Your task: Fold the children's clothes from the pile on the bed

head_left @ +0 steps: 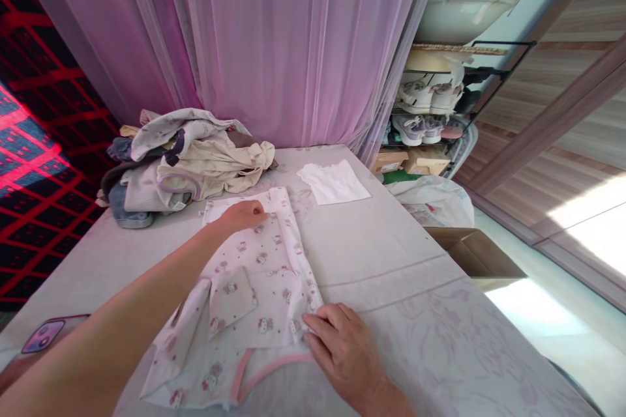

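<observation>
A white child's top with a small cartoon-cat print and pink trim lies partly folded on the covered table. Its pink-edged neckline faces me, and one sleeve is turned in over the body. My left hand reaches across to the far part of the top, its fingers closed in a pinch on the cloth. At the near right edge, my right hand has its fingers curled onto the folded border, gripping it. The right thumb tip is hard to make out.
A heap of clothes sits at the back left. A folded white cloth lies at the back right. A phone is partly behind my left forearm. Beyond the table's right edge stand a shoe rack and an open cardboard box.
</observation>
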The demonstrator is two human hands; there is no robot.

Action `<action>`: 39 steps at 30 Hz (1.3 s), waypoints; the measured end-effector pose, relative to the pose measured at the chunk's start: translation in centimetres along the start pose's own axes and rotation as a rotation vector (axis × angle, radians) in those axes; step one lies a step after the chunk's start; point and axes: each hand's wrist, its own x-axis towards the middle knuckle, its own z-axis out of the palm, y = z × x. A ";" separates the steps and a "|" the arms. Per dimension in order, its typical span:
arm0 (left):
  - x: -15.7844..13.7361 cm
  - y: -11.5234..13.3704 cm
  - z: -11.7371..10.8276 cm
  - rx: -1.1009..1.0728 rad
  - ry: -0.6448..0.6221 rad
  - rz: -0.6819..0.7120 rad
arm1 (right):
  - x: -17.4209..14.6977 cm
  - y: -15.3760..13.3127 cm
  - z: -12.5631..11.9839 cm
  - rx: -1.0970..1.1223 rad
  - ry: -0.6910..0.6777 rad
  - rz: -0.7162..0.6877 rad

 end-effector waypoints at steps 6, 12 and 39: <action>-8.0 -2.9 -1.3 0.184 -0.452 0.215 | -0.1 0.2 0.3 0.002 0.064 -0.011; -11.1 -2.7 -0.5 0.355 -0.326 0.255 | 0.0 0.0 0.1 -0.043 0.099 -0.051; -3.8 3.4 0.6 0.322 -0.059 0.406 | -1.0 0.0 -2.1 0.016 -0.075 0.217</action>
